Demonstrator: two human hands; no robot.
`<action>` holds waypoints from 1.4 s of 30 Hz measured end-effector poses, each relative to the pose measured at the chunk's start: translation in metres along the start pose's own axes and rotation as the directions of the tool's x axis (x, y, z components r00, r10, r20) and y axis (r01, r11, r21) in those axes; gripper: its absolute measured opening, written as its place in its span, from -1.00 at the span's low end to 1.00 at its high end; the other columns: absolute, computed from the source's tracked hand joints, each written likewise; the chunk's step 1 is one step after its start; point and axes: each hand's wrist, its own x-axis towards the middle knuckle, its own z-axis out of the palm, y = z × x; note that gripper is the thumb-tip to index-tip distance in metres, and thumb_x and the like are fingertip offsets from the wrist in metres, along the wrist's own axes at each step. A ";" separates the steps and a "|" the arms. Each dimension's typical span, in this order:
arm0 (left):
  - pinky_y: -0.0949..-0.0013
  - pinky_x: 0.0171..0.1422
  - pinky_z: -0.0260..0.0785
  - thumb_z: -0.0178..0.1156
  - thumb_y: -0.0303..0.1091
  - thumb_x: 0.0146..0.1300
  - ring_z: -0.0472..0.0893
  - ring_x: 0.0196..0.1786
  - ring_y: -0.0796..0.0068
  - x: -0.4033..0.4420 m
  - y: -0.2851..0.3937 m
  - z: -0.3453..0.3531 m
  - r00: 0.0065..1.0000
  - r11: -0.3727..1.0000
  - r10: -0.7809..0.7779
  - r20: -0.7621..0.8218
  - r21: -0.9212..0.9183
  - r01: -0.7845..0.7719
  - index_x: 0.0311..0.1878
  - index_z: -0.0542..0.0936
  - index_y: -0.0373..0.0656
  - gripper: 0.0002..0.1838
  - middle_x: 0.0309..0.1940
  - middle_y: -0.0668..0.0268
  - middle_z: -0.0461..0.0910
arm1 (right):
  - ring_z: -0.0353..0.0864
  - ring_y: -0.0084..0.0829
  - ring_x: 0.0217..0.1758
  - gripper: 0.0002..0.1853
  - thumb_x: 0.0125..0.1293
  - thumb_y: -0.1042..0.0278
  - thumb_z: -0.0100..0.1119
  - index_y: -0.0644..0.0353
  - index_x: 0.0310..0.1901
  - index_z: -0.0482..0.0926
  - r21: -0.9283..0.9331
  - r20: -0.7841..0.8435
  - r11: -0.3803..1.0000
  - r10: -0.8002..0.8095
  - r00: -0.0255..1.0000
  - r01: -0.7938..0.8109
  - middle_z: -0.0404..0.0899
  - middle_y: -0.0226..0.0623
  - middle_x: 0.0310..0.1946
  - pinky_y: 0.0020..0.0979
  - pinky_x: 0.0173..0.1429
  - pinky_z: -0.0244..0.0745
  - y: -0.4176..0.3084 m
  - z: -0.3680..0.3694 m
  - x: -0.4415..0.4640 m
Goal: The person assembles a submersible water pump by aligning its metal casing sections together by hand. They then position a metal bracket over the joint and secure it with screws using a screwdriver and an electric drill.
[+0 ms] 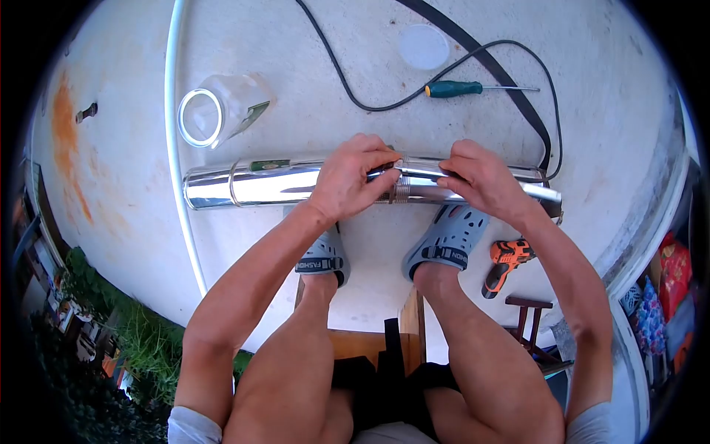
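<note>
A long shiny metal tube [281,185] lies crosswise in front of my feet, with a band near its left end and ridged rings near its middle. My left hand [355,176] is at the middle of the tube, thumb and fingers pinched on a small dark piece beside the rings. To the right, my right hand [473,176] has its fingers curled together at a thin dark strip along the top of the tube. The exact grip of both hands is partly hidden by the fingers.
A clear jar [240,111] lies at upper left beside a white pipe [172,89]. A green screwdriver [455,89], a black cable [333,63], a black strap [510,85] and a round lid [424,46] are beyond the tube. An orange drill [506,259] lies right of my feet.
</note>
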 end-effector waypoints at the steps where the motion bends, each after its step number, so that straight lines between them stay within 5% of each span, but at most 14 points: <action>1: 0.20 0.08 0.45 0.38 -0.33 0.27 0.59 -0.05 0.18 0.001 -0.003 0.002 1.000 1.000 -0.020 -0.014 -0.019 0.020 0.02 0.75 -0.26 -0.71 -0.15 0.20 0.66 | 0.57 -0.13 -0.16 -0.78 0.23 0.35 0.42 0.32 -0.19 0.67 -0.025 0.011 0.999 -0.026 1.000 0.026 0.47 -0.17 -0.30 -0.15 -0.09 0.51 0.002 -0.004 0.003; 5: 0.17 0.05 0.45 0.33 -0.36 0.30 0.58 -0.06 0.16 0.003 -0.002 0.006 0.998 0.998 -0.060 -0.031 -0.030 0.059 -0.03 0.77 -0.27 -0.74 -0.17 0.18 0.65 | 0.54 -0.15 -0.17 -0.74 0.20 0.38 0.44 0.36 -0.16 0.65 0.028 0.111 0.999 -0.024 0.993 0.021 0.46 -0.17 -0.29 -0.19 -0.09 0.49 0.016 -0.016 0.016; 10: 0.18 0.05 0.45 0.34 -0.38 0.29 0.58 -0.07 0.15 -0.002 0.005 0.010 0.998 0.997 -0.040 -0.046 0.061 0.043 0.01 0.77 -0.28 -0.73 -0.18 0.18 0.64 | 0.55 -0.15 -0.13 -0.80 0.20 0.38 0.42 0.28 -0.24 0.61 -0.166 0.092 0.981 -0.087 0.992 0.101 0.47 -0.22 -0.28 -0.16 -0.06 0.50 -0.004 -0.017 0.016; 17: 0.21 0.06 0.45 0.38 -0.42 0.27 0.57 -0.08 0.20 0.000 0.010 0.009 0.994 0.994 -0.105 -0.037 0.001 0.105 0.02 0.77 -0.29 -0.72 -0.19 0.18 0.63 | 0.56 -0.14 -0.12 -0.81 0.19 0.39 0.41 0.25 -0.29 0.58 -0.004 -0.078 0.994 -0.111 0.991 0.111 0.45 -0.23 -0.29 -0.14 -0.05 0.51 0.015 0.001 0.004; 29: 0.21 0.04 0.45 0.39 -0.41 0.27 0.58 -0.10 0.17 -0.002 0.010 0.015 0.988 0.991 -0.137 -0.078 -0.001 0.137 0.00 0.77 -0.29 -0.74 -0.20 0.18 0.65 | 0.55 -0.10 -0.15 -0.78 0.19 0.38 0.41 0.25 -0.31 0.53 -0.010 -0.047 0.991 -0.131 0.990 0.131 0.44 -0.19 -0.31 -0.12 -0.08 0.49 0.018 0.008 0.002; 42: 0.19 0.11 0.49 0.45 -0.35 0.20 0.62 0.00 0.14 0.002 0.008 0.006 0.991 0.992 -0.128 -0.037 -0.015 0.128 -0.03 0.76 -0.31 -0.69 -0.07 0.17 0.68 | 0.62 -0.14 -0.05 -0.64 0.18 0.20 0.48 0.19 -0.06 0.67 -0.030 -0.039 0.999 -0.045 0.998 0.044 0.60 -0.23 -0.12 -0.19 -0.01 0.53 0.022 0.004 0.000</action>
